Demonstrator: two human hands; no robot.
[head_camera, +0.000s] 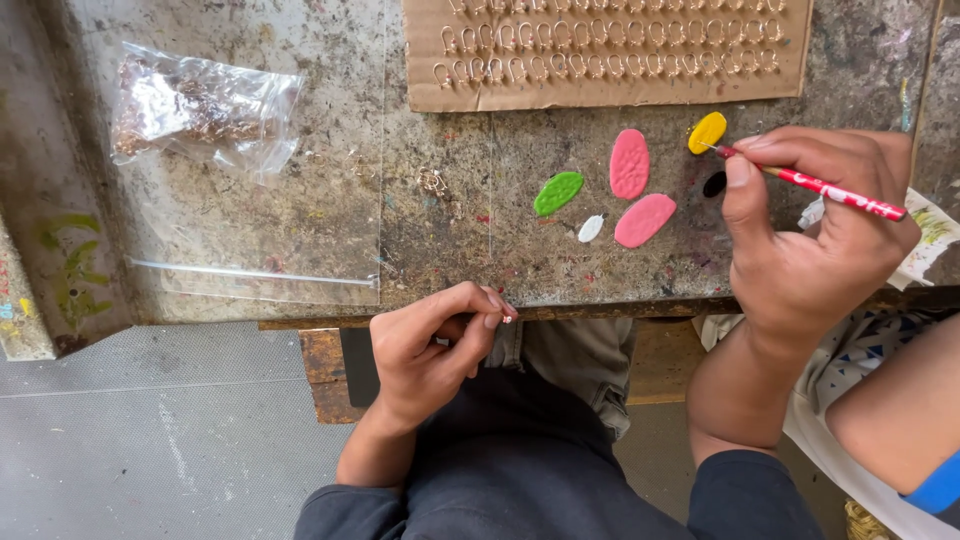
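My right hand (810, 235) grips a thin red paintbrush (830, 188), its tip reaching toward a yellow blob of paint (707, 132) on the worktable. A black blob (714, 184) lies just below the tip. My left hand (435, 345) hovers at the table's front edge, thumb and fingers pinched on a tiny pale piece (507, 318), too small to identify. On the table between the hands lie paint patches: two pink ones (629, 164) (645, 220), a green one (558, 193) and a small white one (591, 229).
A cardboard sheet (610, 85) with rows of small metal hooks lies at the back. A clear plastic bag (200, 110) of small metal parts rests back left. A loose metal hook (432, 182) lies mid-table. Another person's arm (900, 400) shows at the right.
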